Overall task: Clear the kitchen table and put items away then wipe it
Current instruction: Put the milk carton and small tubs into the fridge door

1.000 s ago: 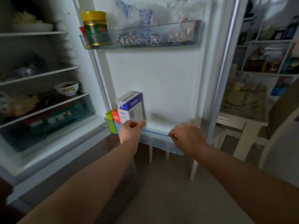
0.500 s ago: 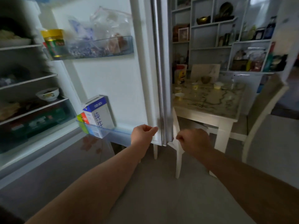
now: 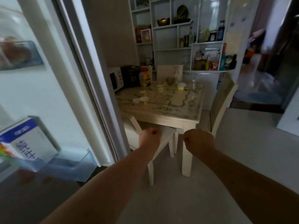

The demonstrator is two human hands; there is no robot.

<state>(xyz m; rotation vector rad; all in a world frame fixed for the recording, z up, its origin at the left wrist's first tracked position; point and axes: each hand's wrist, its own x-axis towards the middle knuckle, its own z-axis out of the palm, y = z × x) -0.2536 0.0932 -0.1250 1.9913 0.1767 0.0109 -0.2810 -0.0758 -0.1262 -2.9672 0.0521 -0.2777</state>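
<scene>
Having let go of the milk carton (image 3: 27, 139), turns away from the open fridge door (image 3: 77, 94) and faces the surface (image 3: 161, 118) across the room; leaves the carton standing upright in the lower door bin (image 3: 72, 164), well apart from either hand; holds the left hand (image 3: 149, 137) and the right hand (image 3: 198, 140) out ahead, both curled into fists and gripping nothing, no longer at the bin's rim; means one item put away, probably, and a walk back for the next; finds plenty left to clear: several small yellow cups (image 3: 144, 100) scattered about the top, a tall yellow jar (image 3: 145, 76) at the back near the microwave (image 3: 115, 80), a glass bowl (image 3: 170, 80) behind the cups; cannot start wiping before clearing those; may want the fridge door shut first; reads as roughly mid-task, with the wipe a good way off.
</scene>
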